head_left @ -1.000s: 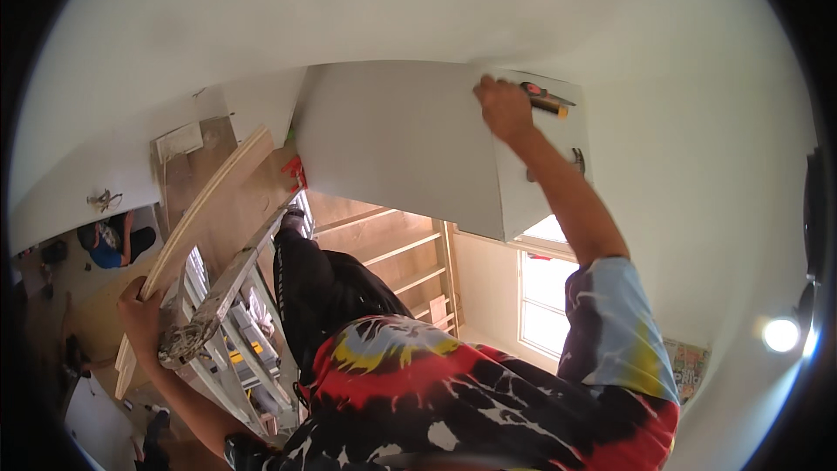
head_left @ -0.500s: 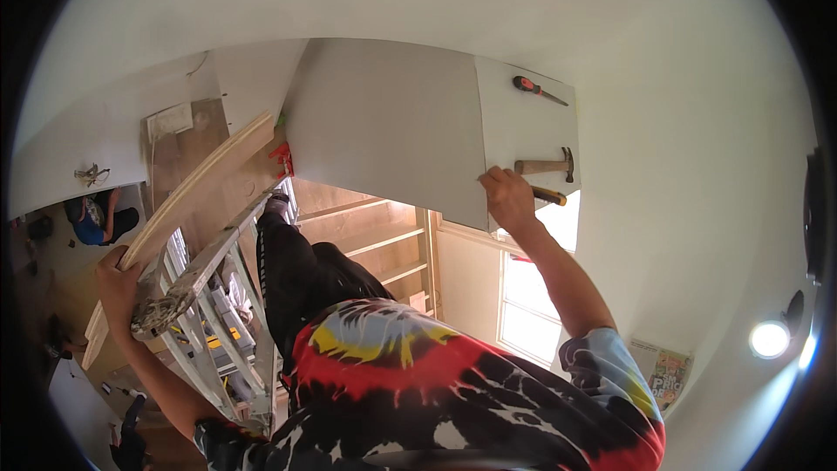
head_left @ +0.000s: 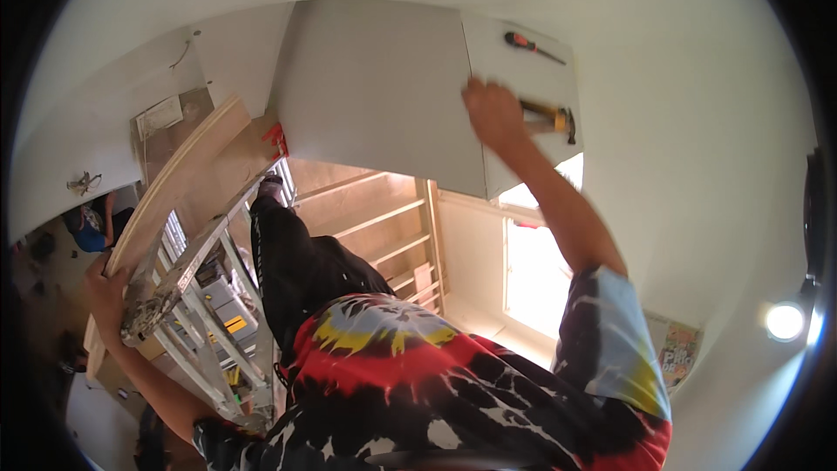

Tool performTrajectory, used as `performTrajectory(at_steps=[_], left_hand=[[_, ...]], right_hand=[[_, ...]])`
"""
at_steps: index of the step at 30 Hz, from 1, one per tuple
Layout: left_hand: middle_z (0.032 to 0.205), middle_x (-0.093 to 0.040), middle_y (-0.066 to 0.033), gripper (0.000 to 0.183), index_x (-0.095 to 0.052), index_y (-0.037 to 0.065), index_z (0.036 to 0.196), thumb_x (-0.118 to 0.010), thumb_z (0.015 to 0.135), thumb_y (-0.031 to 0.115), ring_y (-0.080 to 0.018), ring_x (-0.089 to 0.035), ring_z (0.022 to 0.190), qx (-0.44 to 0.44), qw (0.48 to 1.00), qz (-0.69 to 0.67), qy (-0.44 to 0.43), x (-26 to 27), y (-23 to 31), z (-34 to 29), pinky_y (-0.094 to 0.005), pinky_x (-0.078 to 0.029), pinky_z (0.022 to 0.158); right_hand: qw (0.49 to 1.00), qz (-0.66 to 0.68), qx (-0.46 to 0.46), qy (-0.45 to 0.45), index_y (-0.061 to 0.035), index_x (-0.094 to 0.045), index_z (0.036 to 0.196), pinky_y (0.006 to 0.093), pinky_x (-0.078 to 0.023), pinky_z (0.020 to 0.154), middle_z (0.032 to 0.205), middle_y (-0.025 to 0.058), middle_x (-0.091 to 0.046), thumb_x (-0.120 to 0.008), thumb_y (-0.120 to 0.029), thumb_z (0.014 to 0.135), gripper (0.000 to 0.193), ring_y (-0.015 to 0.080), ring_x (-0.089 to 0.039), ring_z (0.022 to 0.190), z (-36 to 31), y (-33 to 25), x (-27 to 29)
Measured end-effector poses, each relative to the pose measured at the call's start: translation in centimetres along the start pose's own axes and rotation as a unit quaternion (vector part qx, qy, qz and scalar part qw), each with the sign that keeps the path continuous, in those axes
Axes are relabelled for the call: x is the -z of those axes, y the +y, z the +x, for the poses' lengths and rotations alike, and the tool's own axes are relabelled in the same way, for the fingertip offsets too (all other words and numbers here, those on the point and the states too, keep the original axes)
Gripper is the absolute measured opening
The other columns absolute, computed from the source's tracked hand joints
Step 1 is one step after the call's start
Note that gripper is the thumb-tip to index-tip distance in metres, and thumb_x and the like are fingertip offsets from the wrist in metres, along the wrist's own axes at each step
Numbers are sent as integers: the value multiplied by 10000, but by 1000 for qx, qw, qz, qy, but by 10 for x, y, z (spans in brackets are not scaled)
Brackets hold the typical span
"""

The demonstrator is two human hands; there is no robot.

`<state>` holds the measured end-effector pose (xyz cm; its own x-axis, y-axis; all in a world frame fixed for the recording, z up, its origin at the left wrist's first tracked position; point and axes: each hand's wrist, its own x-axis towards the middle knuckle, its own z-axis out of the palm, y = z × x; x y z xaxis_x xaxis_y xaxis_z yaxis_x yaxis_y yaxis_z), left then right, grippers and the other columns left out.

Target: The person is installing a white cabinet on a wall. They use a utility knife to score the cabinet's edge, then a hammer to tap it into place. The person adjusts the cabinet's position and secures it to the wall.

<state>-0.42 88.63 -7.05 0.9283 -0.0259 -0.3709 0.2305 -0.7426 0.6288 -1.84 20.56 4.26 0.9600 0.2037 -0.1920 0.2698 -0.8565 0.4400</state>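
Note:
My left hand [head_left: 106, 296] is closed on the edge of a long pale wooden board [head_left: 179, 170], which slants up beside the stepladder [head_left: 187, 262]. Over the grey panel [head_left: 384, 87], my right hand [head_left: 495, 115] is closed around a tool with a black-and-yellow handle [head_left: 545, 113]; motion blur hides its kind. That handle overlaps a claw hammer [head_left: 571, 126] lying on the panel's right-hand section. Farther back on the same surface lies a red-and-black screwdriver [head_left: 534, 47].
My foot [head_left: 270, 185] is on the ladder near a red clamp-like object [head_left: 275, 139]. Wooden shelving [head_left: 375, 218] stands below, beside a bright window [head_left: 532, 270]. Another person [head_left: 91, 227] is down at the far left. A lit lamp [head_left: 785, 321] is at right.
My right hand has moved away from me and slightly left over the panel, carrying the tool across the hammer. My left hand keeps its hold on the board. The whole view has shifted slightly.

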Motion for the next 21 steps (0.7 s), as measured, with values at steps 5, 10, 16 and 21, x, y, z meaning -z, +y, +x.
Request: performTrajectory(at_steps=[5, 10, 16, 21], left_hand=[[852, -714, -234, 364, -702, -79, 1064, -649, 752, 101, -228, -674, 754, -10, 999, -2, 45, -4, -9, 1, -355, -518, 737], [859, -728, -170, 358, -696, -81, 1078, -652, 768, 93, -167, -650, 776, -10, 999, -31, 27, -3, -10, 0, -339, -515, 743], [927, -734, -173, 386, -689, -81, 1105, -665, 772, 112, -173, -655, 815, -4, 1000, -10, -4, 0, -24, 2, -327, -513, 786], [922, -735, -193, 415, -695, -77, 1105, -683, 758, 150, -224, -674, 801, -41, 998, 35, 12, 1, -33, 8, -339, -516, 788]], right_hand=[[998, 18, 35, -41, -69, -657, 829, 439, -542, 688, 929, 116, -603, -613, 7, 773, 104, 290, -654, 808, -39, -13, 13], [996, -56, 23, 62, -61, -674, 858, 427, -576, 708, 930, 134, -638, -592, -57, 840, 85, 303, -692, 825, 83, 42, -14], [996, 11, -8, 92, -37, -678, 906, 446, -578, 737, 941, 130, -634, -571, 8, 833, 138, 322, -676, 852, 90, 50, -30], [999, 44, -21, -22, -71, -666, 916, 438, -551, 772, 939, 114, -597, -593, -27, 807, 138, 299, -639, 843, -75, -18, -10]])
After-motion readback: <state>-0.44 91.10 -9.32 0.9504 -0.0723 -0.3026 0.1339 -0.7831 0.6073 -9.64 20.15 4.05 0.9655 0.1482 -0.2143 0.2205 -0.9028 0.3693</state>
